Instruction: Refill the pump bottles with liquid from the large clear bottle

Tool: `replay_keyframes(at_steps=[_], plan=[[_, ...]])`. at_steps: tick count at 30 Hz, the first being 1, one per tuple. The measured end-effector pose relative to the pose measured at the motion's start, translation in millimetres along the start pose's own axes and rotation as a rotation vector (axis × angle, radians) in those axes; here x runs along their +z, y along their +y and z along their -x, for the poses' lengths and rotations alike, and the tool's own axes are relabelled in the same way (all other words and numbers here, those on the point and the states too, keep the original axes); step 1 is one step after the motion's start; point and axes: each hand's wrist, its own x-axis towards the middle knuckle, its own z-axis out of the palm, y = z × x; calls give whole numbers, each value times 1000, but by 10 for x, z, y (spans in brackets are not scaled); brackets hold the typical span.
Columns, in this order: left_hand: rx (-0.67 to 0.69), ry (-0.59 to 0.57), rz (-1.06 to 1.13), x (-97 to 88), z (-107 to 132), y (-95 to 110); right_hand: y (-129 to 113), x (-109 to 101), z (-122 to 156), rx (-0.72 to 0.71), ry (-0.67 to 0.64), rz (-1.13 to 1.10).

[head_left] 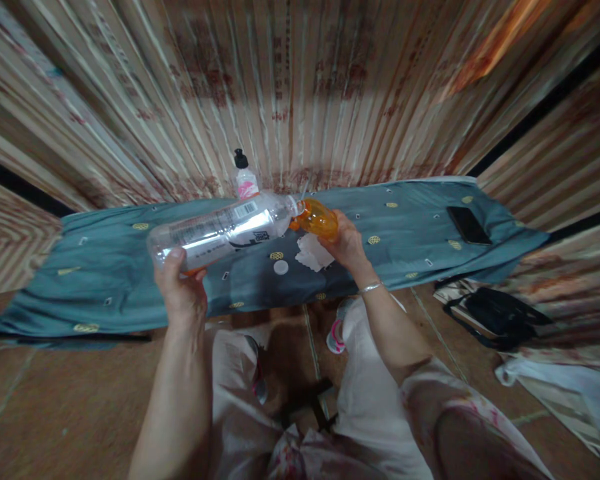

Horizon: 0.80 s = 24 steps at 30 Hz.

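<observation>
My left hand (181,283) is closed round the base of a large clear plastic bottle (220,227) with a printed label, tilted nearly flat above the table. In my right hand (347,241) is a small orange translucent bottle (319,220), its neck meeting the mouth of the clear bottle. Whether the two mouths touch or only overlap, I cannot tell. Beneath them on the cloth lie a round white cap (281,267) and a crumpled white tissue (314,252). Behind the clear bottle stands a bottle with a black top (246,177), partly hidden by it.
A blue-green patterned cloth (400,243) covers the long narrow table. A black phone (469,225) lies toward its right end. Pleated curtains (300,87) hang behind. On the tiled floor to the right sit a black bag (503,312) and a white bag (570,387).
</observation>
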Motion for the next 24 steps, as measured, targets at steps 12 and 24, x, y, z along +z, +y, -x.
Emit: replay_keyframes(at_steps=[12, 24], plan=[[4, -12, 3, 5, 8, 0, -2, -6, 11, 0, 18, 0], [-10, 9, 30, 22, 23, 22, 17, 18, 8, -3, 28, -3]])
